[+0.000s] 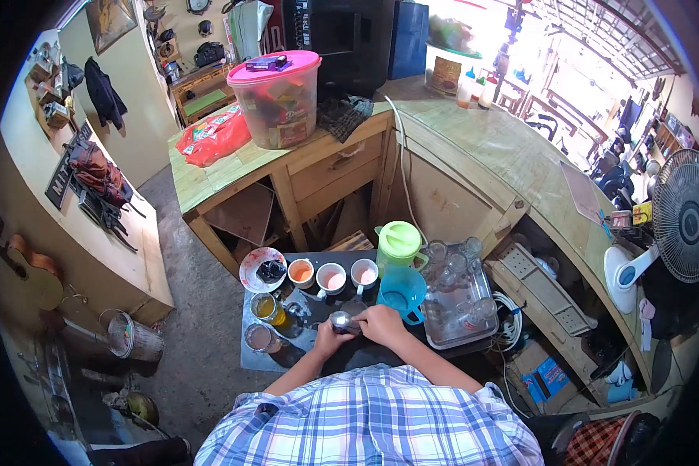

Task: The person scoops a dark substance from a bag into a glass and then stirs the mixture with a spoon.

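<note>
Low over the dark tabletop (342,260), my two hands meet in front of my body. My left hand (332,339) is closed around a small, round, shiny metal piece (341,319). My right hand (380,323) is closed beside it, fingertips right at a clear glass (355,307); I cannot tell what they grip. Beyond them stand an orange-filled cup (300,272) and two white mugs (332,278) with pale pink contents. To the left are a glass mug of yellow liquid (267,308) and a glass of cloudy drink (261,339). A blue pitcher (402,290) stands by my right hand.
A lidded green pitcher (400,243) is behind the blue one. A clear tray (462,335) holds several upturned glasses at right. A patterned bowl (250,271) with a black plastic bag (271,271) sits at far left. Wooden counters (474,147) surround the table; a fan (679,217) stands right.
</note>
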Available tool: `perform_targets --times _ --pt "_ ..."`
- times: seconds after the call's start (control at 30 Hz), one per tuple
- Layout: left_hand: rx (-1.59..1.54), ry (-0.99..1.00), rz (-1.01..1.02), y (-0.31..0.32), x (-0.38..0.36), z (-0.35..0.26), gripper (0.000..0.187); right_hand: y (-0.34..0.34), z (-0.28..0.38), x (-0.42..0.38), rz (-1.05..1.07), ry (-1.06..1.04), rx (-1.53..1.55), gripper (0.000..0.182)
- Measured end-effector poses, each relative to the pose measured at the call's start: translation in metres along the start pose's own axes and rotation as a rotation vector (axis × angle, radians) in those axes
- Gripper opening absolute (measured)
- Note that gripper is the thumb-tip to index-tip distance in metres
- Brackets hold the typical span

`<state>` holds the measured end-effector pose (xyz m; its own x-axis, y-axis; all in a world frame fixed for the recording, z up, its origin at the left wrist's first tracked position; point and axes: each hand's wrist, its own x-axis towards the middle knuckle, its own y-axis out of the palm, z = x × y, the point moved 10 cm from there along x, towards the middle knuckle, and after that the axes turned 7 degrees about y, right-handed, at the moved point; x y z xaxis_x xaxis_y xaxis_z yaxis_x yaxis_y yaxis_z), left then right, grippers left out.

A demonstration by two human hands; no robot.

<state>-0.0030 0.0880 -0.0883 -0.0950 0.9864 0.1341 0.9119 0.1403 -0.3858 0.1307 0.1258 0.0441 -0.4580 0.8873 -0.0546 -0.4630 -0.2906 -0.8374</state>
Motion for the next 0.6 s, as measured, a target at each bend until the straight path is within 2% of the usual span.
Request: perform_targets --times 0.03,0.1,0.2,0.4,0.43,0.6 --pt "-0.034 0.023 -0.023 -0.002 0.001 -0.002 0.041 0.004 -0.001 0.003 -0.004 -0.001 0.000 0.022" --pt "-0.041 0.028 -0.010 0.000 0.001 -0.002 0.042 -0.008 -0.007 0.004 -0.187 0.036 0.027 0.020" --pt "-0.050 0.028 -0.006 0.000 0.002 -0.003 0.041 -0.018 -0.023 -0.010 -0.281 0.113 0.030 0.019" --pt "0.015 0.009 -0.003 -0.001 0.001 -0.003 0.042 -0.029 -0.043 -0.062 -0.224 0.195 0.115 0.018" --pt "-0.004 -0.015 0.004 0.000 0.001 0.002 0.042 -0.022 -0.044 -0.064 -0.153 0.196 0.153 0.018" --pt "-0.043 0.020 -0.005 0.004 0.001 0.012 0.041 -0.004 -0.027 -0.049 -0.115 0.128 0.247 0.019"
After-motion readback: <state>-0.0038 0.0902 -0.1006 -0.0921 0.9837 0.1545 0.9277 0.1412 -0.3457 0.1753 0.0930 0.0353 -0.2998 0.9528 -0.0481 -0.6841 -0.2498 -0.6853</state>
